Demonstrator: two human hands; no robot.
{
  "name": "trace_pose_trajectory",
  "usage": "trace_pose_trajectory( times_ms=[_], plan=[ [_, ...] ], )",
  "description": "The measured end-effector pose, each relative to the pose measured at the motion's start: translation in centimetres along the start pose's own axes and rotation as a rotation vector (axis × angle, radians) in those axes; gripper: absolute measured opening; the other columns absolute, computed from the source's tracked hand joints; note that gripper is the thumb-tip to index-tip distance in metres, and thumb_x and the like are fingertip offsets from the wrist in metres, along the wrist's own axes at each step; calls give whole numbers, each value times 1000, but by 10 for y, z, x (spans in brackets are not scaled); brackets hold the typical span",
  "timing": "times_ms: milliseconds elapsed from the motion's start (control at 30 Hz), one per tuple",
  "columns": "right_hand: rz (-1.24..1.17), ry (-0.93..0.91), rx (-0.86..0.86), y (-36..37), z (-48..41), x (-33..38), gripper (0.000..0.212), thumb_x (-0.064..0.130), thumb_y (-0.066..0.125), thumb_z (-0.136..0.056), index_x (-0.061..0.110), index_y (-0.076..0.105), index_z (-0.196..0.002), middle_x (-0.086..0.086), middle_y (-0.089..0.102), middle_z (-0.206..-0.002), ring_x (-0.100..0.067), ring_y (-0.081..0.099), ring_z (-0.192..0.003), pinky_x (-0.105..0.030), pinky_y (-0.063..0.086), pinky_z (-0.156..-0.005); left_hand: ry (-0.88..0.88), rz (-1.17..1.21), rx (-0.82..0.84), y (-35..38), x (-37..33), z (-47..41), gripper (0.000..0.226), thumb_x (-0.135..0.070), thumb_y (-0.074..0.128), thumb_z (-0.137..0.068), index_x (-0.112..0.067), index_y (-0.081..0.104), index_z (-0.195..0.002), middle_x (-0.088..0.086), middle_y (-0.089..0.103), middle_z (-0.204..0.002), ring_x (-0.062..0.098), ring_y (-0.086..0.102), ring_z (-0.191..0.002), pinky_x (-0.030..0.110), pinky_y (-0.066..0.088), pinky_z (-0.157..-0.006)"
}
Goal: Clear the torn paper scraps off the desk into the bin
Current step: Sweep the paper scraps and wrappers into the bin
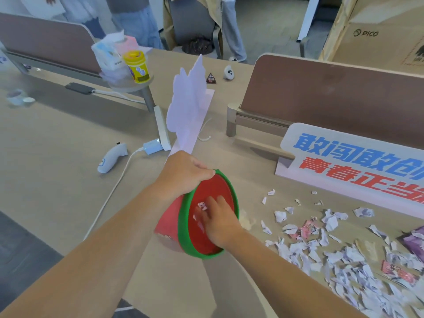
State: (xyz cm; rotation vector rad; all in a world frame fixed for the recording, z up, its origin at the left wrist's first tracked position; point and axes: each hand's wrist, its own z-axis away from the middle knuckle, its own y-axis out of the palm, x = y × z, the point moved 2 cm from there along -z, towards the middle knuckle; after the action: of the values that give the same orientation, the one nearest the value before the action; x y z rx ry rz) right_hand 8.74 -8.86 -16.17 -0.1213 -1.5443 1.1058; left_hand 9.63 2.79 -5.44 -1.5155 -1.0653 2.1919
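A small red bin with a green rim (183, 232) is tilted on its side above the desk, mouth facing right. My left hand (183, 173) grips its upper rim. My right hand (218, 221) reaches into the mouth, fingers loosely spread around a few white scraps (202, 205); the grip is unclear. A large spread of torn white paper scraps (344, 260) with some pink and red wrapper pieces (307, 228) covers the desk to the right of the bin.
A slogan sign with blue and red characters (358, 166) stands behind the scraps. A brown divider (332, 95), a white cut-out sheet (188, 104), a white controller (112, 160), a charger cable (114, 191) and a yellow jar (136, 66) are on the desk. People stand beyond.
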Motion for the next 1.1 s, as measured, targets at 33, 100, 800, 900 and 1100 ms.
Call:
trace_pose_trajectory(
  times_ms=[33, 100, 800, 900, 1100],
  plan=[
    [-3, 16, 17, 4, 0, 2, 43, 47, 37, -86, 9, 56, -91, -13, 49, -93, -31, 48, -93, -39, 37, -84, -1, -23, 3, -2, 3, 3, 14, -33, 76, -72, -19, 77, -74, 12, 76, -83, 19, 70, -80, 27, 52, -69],
    [-42, -15, 60, 12, 3, 7, 42, 48, 39, -84, 11, 59, -87, -5, 50, -89, -27, 45, -91, -39, 38, -87, -19, -58, 5, -7, 12, 7, 24, -34, 75, -72, -10, 77, -76, 15, 75, -83, 24, 69, -80, 31, 52, -69],
    [713, 218, 72, 44, -18, -93, 30, 23, 39, -92, 23, 43, -122, -5, 41, -121, -28, 42, -107, -33, 47, -78, -21, -52, -20, -22, 46, 3, 20, -37, 70, -74, -19, 79, -78, 7, 74, -68, 18, 68, -65, 29, 53, -63],
    [527, 295, 14, 35, -22, -91, 25, 27, 36, -96, 13, 39, -116, -6, 48, -118, -26, 47, -107, -34, 46, -81, -15, -58, -17, -22, 48, 2, 25, -39, 69, -74, -15, 78, -78, 9, 74, -69, 22, 69, -68, 35, 56, -67],
    [253, 510, 121, 9, -27, -86, 30, 19, 37, -95, 2, 45, -118, -15, 49, -120, -30, 53, -109, -33, 41, -82, -17, -66, 0, -23, 46, 8, 30, -39, 68, -74, -10, 76, -76, 14, 72, -70, 21, 64, -59, 34, 53, -61]
  ],
)
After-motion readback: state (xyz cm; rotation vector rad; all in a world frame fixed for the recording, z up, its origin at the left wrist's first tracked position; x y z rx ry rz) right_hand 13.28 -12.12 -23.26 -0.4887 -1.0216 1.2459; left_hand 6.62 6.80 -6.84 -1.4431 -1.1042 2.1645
